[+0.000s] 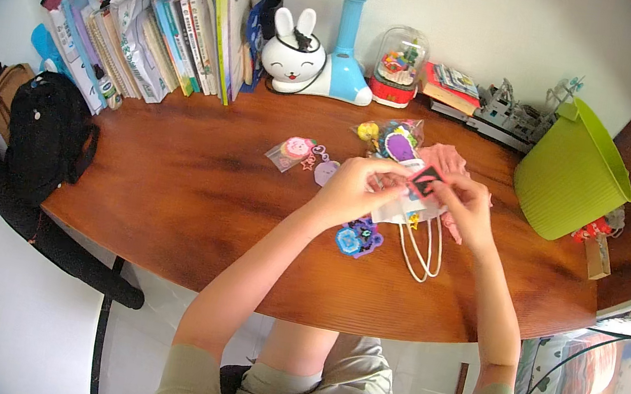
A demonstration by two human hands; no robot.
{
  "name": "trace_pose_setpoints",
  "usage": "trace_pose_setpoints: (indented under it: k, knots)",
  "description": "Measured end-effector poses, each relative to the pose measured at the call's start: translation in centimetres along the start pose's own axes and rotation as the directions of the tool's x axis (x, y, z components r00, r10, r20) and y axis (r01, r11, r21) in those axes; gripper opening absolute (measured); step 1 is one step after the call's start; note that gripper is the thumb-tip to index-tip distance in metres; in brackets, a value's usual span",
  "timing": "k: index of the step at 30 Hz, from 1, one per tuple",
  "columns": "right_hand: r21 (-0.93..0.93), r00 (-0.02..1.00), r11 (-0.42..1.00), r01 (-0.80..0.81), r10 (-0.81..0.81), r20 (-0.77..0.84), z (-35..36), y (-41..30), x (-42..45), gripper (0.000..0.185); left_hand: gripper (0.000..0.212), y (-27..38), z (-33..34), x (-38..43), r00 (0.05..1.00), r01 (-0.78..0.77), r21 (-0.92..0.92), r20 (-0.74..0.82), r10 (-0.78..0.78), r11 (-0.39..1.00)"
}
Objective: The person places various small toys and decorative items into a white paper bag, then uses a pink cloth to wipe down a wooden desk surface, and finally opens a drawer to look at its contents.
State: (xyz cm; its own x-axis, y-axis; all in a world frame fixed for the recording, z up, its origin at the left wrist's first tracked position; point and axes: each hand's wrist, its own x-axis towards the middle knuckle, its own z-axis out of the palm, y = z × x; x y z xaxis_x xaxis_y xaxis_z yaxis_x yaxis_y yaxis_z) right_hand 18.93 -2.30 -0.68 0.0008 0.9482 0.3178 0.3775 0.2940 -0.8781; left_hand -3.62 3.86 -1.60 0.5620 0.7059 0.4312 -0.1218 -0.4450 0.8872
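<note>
Both hands are raised over the wooden desk around a small black square piece with a pink border (423, 179). My left hand (357, 188) pinches its left side, and my right hand (469, 207) has the right side between thumb and finger. Under them is a white paper bag (391, 211) with pale cord handles (418, 264). Pink cloth (447, 156) lies behind and beside my right hand. Close to the bag are a blue and purple bead-like charm (358, 239) and a small yellow star (413, 220). Fingers hide part of the square.
Beyond my hands lies a clear bag of colourful trinkets (403, 143); pastel charms (304, 151) rest left of them. A rabbit-faced lamp (291, 58), domed ornament (398, 70) and upright books (161, 33) line the back. A green bin (573, 171) stands right, a black backpack (47, 133) left.
</note>
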Motion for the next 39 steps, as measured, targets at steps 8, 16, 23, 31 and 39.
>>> trace_pose_setpoints:
  k: [8, 16, 23, 31, 39]
  knots:
    - [0.298, 0.912, 0.915, -0.272, 0.344, -0.222, -6.4, 6.0, -3.0, 0.029, 0.037, -0.6, 1.6, -1.3, 0.947, -0.321, 0.551, 0.203, 0.250, 0.771]
    - [0.215, 0.933, 0.908, -0.359, 0.356, 0.050, -6.0, 3.2, -3.9, 0.028, 0.022, -0.6, 2.3, -0.8, 0.890, -0.437, 0.643, 0.208, 0.405, 0.629]
    - [0.164, 0.915, 0.916, -0.366, 0.322, 0.244, -6.0, 5.7, -4.2, 0.032, 0.022, -0.1, 3.0, 1.0, 0.909, -0.372, 0.607, 0.083, 0.410, 0.702]
    - [0.422, 0.837, 0.724, -0.546, 0.487, 0.249, -3.4, 3.8, -4.0, 0.026, 0.015, -0.8, 4.2, 1.7, 0.892, -0.301, 0.461, -0.174, 0.418, 0.835]
    - [0.513, 0.826, 0.649, -0.562, 0.478, 0.299, -2.8, 5.0, -4.0, 0.023, 0.015, -0.6, 4.8, 1.5, 0.903, -0.304, 0.439, -0.148, 0.402, 0.845]
